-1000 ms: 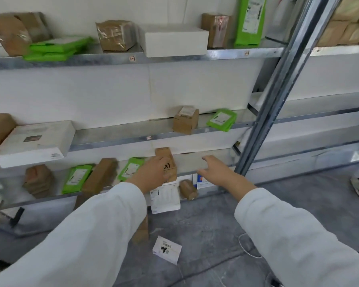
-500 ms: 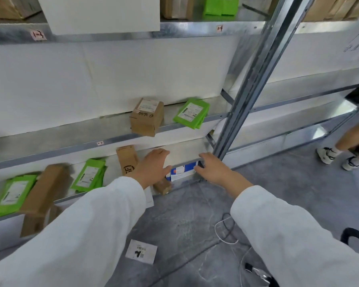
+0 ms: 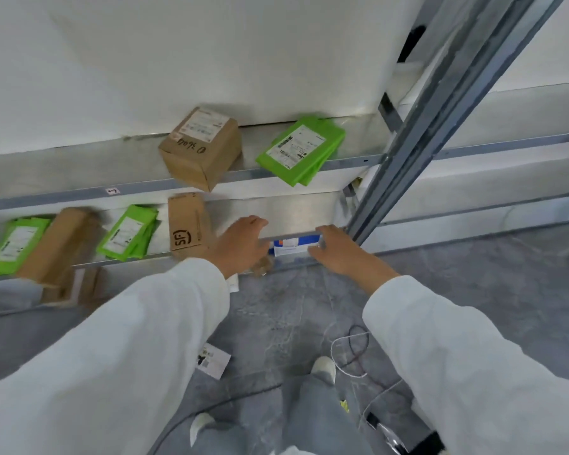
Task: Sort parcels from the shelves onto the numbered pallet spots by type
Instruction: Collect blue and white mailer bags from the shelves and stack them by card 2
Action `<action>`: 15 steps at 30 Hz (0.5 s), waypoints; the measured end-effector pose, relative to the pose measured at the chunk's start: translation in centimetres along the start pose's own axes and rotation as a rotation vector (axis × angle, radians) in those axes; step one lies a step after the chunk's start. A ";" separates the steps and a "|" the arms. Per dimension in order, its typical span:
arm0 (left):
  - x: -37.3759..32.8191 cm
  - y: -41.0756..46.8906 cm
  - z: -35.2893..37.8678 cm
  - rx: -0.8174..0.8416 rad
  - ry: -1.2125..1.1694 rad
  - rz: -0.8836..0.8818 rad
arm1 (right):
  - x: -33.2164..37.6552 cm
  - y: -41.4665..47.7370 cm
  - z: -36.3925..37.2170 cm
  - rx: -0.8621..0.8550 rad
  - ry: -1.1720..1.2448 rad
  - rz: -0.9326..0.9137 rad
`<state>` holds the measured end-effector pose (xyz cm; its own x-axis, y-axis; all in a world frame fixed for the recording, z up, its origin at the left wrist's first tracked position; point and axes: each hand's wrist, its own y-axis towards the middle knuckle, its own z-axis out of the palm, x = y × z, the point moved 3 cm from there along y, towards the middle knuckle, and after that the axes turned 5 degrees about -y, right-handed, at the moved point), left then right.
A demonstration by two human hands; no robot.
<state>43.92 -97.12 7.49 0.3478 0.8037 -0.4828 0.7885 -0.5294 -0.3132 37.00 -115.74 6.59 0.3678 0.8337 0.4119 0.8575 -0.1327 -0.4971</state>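
Hands | left hand (image 3: 240, 246) spread | right hand (image 3: 337, 252) at blue-white parcel (image 3: 293, 246) (half hidden under shelf (image 3: 296, 215); grip unclear)

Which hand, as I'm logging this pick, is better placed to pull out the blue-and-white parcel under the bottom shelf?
Probably the right hand: its fingertips are at the right end of the blue-and-white parcel. The left hand lies higher, over the shelf.
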 end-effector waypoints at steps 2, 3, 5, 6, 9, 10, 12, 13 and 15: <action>-1.1 2.0 1.7 0.001 -0.001 -0.019 | -2.4 1.9 -0.4 0.027 -0.033 -0.017; -1.5 3.0 2.6 0.000 -0.004 -0.025 | -3.6 2.9 -0.6 0.032 -0.046 -0.025; -2.0 5.0 4.4 0.014 -0.020 -0.039 | -5.8 5.0 -0.6 0.051 -0.072 -0.056; -2.1 6.0 5.4 0.024 -0.030 -0.047 | -6.7 6.1 -0.5 0.066 -0.089 -0.063; -1.2 9.1 8.8 0.049 -0.063 -0.079 | -9.2 9.7 0.8 0.112 -0.120 -0.061; -0.7 10.1 10.1 0.063 -0.062 -0.080 | -10.0 10.9 1.5 0.126 -0.110 -0.061; 0.5 12.2 12.9 0.099 -0.057 -0.079 | -12.0 13.3 3.1 0.143 -0.079 -0.049; 1.4 13.3 14.6 0.124 -0.056 -0.077 | -13.3 14.5 4.2 0.155 -0.068 -0.039; 3.5 15.5 17.7 0.150 -0.047 -0.063 | -16.1 17.1 6.7 0.177 -0.064 -0.016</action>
<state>48.34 -107.32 -13.50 0.2731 0.8246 -0.4955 0.7220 -0.5161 -0.4609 43.36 -127.84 -13.65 0.3266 0.8680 0.3742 0.7843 -0.0279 -0.6198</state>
